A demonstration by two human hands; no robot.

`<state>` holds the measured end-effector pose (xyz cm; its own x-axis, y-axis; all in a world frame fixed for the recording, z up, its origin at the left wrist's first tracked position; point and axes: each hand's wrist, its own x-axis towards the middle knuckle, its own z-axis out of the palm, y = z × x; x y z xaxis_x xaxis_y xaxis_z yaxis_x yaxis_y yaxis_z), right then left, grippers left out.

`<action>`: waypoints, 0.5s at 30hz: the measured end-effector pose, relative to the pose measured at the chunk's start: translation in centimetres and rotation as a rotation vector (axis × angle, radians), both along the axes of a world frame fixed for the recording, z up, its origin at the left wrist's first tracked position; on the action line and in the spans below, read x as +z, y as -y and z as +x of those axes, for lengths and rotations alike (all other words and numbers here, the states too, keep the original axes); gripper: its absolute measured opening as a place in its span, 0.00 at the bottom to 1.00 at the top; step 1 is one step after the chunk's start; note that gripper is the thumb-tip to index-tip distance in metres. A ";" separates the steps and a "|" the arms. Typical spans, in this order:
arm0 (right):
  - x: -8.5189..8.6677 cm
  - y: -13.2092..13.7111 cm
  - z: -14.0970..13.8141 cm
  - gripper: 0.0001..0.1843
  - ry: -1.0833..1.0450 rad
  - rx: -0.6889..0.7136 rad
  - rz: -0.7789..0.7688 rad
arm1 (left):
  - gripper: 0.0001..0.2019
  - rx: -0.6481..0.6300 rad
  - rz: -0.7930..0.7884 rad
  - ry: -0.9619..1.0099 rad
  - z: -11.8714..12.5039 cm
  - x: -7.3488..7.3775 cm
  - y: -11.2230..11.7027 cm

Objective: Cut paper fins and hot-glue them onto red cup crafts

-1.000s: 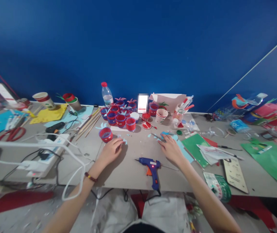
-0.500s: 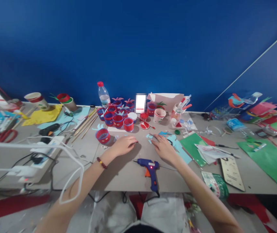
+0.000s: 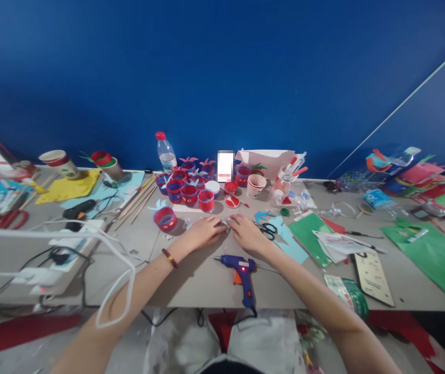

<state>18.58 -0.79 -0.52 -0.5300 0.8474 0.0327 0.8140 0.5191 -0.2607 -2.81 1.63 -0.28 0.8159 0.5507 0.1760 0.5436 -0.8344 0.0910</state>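
Note:
Both of my hands have come together over the middle of the table. My left hand (image 3: 206, 232), with a beaded bracelet at the wrist, has its fingers curled at a small light-blue paper piece (image 3: 226, 224). On the piece's other side, my right hand (image 3: 248, 235) has its fingers bent down onto it. The fingertips partly hide the paper. Just below them lies a blue hot glue gun (image 3: 241, 267), its nozzle pointing left and a red light lit. Black-handled scissors (image 3: 268, 230) rest to the right of my right hand. A red and purple ring-shaped cup (image 3: 165, 219) with light-blue paper leaves stands left.
Several similar cups (image 3: 189, 194) cluster behind my hands near a water bottle (image 3: 165, 153). A power strip (image 3: 75, 248) with white cables lies left. Light-blue paper (image 3: 290, 240) and green sheets (image 3: 311, 236) lie right. Paper cups (image 3: 256, 185) stand at the back.
My right hand has moved left from the light-blue scraps to meet my left hand, uncovering the scissors. My left hand has shifted slightly right. The glue gun stays put.

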 end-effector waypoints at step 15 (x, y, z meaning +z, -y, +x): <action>0.0 0.1 0.6 0.25 0.011 0.051 0.011 | 0.15 0.041 0.022 -0.081 -0.4 1.5 -0.1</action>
